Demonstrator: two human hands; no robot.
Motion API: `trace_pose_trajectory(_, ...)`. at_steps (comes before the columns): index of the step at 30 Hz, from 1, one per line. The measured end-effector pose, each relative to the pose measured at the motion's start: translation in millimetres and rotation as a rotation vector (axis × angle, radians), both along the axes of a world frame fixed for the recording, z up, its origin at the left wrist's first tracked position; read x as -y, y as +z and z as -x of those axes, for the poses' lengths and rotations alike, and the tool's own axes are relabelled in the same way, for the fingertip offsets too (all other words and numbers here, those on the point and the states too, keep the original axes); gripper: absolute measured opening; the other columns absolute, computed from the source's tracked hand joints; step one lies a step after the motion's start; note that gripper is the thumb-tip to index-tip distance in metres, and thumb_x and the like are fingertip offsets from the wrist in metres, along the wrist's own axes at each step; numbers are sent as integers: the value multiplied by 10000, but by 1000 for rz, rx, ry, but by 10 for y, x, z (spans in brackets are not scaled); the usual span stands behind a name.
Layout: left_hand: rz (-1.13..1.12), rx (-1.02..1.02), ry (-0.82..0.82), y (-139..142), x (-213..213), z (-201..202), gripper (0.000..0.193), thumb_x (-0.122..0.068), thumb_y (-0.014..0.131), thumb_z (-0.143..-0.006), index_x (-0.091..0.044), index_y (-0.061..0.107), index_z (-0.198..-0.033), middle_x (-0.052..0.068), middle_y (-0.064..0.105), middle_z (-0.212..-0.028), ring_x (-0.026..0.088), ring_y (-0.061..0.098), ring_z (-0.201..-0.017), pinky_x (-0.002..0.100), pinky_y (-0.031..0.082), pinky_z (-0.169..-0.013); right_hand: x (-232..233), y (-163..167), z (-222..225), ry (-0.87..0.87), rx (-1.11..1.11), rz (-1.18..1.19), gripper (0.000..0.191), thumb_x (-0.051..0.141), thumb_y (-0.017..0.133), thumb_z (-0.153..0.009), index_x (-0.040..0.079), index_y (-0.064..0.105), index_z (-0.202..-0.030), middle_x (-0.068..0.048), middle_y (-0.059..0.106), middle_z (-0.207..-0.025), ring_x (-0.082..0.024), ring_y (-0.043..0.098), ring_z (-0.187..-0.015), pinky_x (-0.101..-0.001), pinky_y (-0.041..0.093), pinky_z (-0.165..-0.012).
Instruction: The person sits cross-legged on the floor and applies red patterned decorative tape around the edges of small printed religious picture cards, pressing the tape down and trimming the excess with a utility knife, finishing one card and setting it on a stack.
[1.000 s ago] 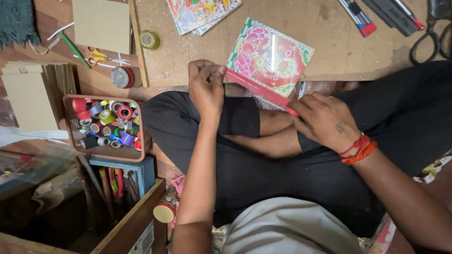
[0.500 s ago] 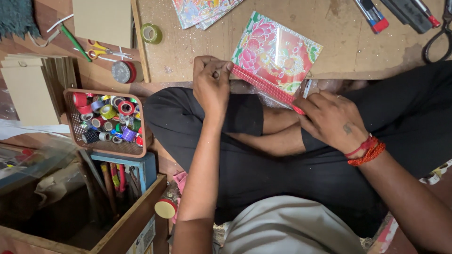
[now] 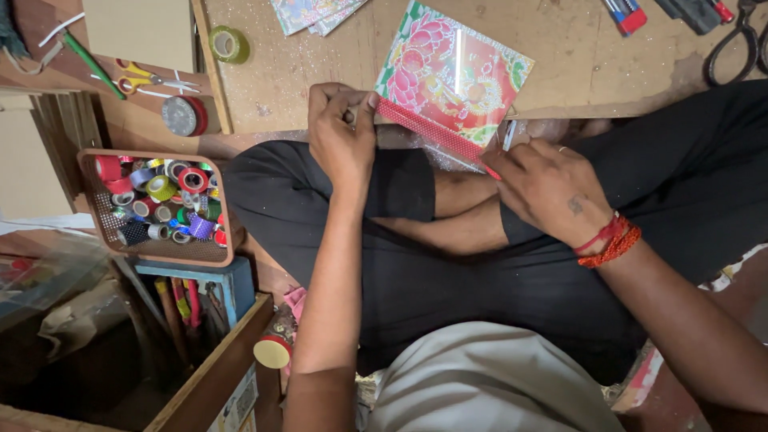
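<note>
A colourful printed card [image 3: 452, 76] with red flowers rests on the edge of a low wooden board [image 3: 560, 64] in front of me. A red dotted strip [image 3: 436, 136] runs along the card's near edge. My left hand [image 3: 342, 136] pinches the strip's left end at the card's corner. My right hand [image 3: 552, 188], with red threads on the wrist, holds the strip's right end with its fingertips. Both hands hover over my crossed legs in black trousers.
A basket [image 3: 156, 244] of several coloured tape rolls stands at the left. Beside it lie small scissors [image 3: 152, 80], a red-edged tape roll [image 3: 184, 116] and a yellow-green tape roll [image 3: 228, 44]. More cards [image 3: 316, 12], pens [image 3: 624, 14] and black scissors [image 3: 740, 40] lie on the board.
The view has shifted slightly. Both hands stay on the red strip at the card's edge, with my left hand nudged a little to the right.
</note>
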State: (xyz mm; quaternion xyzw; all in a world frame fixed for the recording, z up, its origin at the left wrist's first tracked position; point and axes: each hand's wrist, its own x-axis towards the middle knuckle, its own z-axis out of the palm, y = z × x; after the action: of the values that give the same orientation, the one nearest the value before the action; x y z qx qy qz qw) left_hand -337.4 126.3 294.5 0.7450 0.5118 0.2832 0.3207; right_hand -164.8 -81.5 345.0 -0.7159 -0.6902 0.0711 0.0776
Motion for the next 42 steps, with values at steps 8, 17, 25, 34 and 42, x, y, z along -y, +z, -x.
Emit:
trace_pose_trajectory(8, -4, 11, -9, 19, -3, 22, 97, -159, 812, -863, -76, 775, -899, 19, 627, -959, 178, 599, -747, 321, 484, -664, 1, 19, 5, -2, -15, -33, 424, 191, 744, -834, 127, 703, -1252, -37, 629, -949, -207, 647, -902, -345, 541, -731)
trace_pose_trajectory(17, -4, 27, -12, 36, -9, 38, 93, -149, 810, -862, -73, 778, -906, 25, 626, -959, 180, 598, -740, 318, 481, -661, -12, -5, 14, -31, -77, -12, 403, 172, 749, -828, 129, 713, -1227, -62, 644, -949, -230, 651, -895, -366, 552, -736)
trace_pose_trajectory(25, -13, 6, -1, 43, -6, 33, 107, -155, 822, -845, -81, 763, -894, 15, 631, -958, 183, 608, -729, 330, 492, -659, -95, 107, 41, -87, -216, -61, 282, 153, 760, -856, 113, 747, -1135, -120, 646, -1132, -265, 663, -986, -387, 551, -763)
trace_pose_trajectory(34, -24, -29, -12, 48, -50, 59, 115, -181, 829, -828, -99, 763, -875, 10, 621, -937, 194, 601, -696, 350, 488, -639, -512, 87, -72, 41, -96, -138, 243, 134, 794, -825, 93, 782, -1063, -54, 655, -1174, -269, 627, -1163, -433, 546, -985)
trace_pose_trajectory(42, -226, -115, -88, 22, 75, 70, 735, -266, 830, -839, -129, 506, -1485, 161, 479, -1387, 360, 551, -1232, 432, 486, -992, -574, 127, -141, 34, -152, -71, 306, 94, 805, -751, 112, 794, -1056, -91, 626, -1396, -298, 612, -1180, -428, 542, -953)
